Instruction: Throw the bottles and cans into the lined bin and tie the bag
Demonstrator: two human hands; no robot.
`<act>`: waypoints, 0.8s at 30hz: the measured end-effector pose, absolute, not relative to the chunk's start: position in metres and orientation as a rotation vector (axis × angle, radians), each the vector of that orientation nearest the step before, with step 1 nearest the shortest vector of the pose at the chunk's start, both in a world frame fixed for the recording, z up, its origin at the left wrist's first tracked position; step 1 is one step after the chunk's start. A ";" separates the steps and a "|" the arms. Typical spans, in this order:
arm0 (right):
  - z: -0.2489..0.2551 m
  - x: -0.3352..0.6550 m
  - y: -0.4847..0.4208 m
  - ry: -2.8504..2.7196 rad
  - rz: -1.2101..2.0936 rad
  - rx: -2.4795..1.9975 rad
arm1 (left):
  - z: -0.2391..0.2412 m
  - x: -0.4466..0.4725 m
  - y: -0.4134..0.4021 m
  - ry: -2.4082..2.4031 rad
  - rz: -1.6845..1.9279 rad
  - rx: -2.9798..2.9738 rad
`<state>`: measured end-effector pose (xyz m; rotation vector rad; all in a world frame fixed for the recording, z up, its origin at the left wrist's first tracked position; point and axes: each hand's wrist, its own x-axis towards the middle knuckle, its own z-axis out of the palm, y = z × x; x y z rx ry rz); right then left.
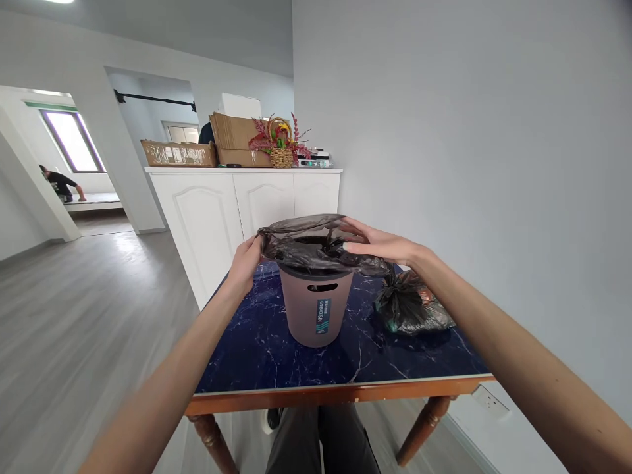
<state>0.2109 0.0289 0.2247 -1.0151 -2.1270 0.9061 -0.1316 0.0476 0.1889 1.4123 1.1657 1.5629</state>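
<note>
A small pinkish-grey waste bin (318,309) stands on a dark blue marble-patterned table (276,355). A black bin liner (309,240) is draped over its mouth. My left hand (245,262) pinches the liner's left edge, fingers closed on the plastic. My right hand (378,242) reaches over the bin's top, its fingers holding the liner's right edge above the rim. A tied, full black rubbish bag (412,306) lies on the table to the right of the bin.
A grey wall (469,164) runs along the table's right side. Behind the table stands a white cabinet (247,204) bearing cardboard boxes (234,138) and a flower basket (280,146). Grey wood floor (89,316) opens to the left. A person (60,184) bends far back left.
</note>
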 end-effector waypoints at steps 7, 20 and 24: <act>0.206 0.189 0.043 -1.646 1.306 -1.147 | 0.167 -0.135 0.094 1.265 1.406 1.267; 0.170 0.207 0.001 -1.945 1.139 -1.227 | 0.145 -0.177 0.054 1.370 1.338 1.704; 0.160 0.201 -0.011 -1.994 1.107 -1.113 | 0.150 -0.168 0.031 1.177 1.749 2.163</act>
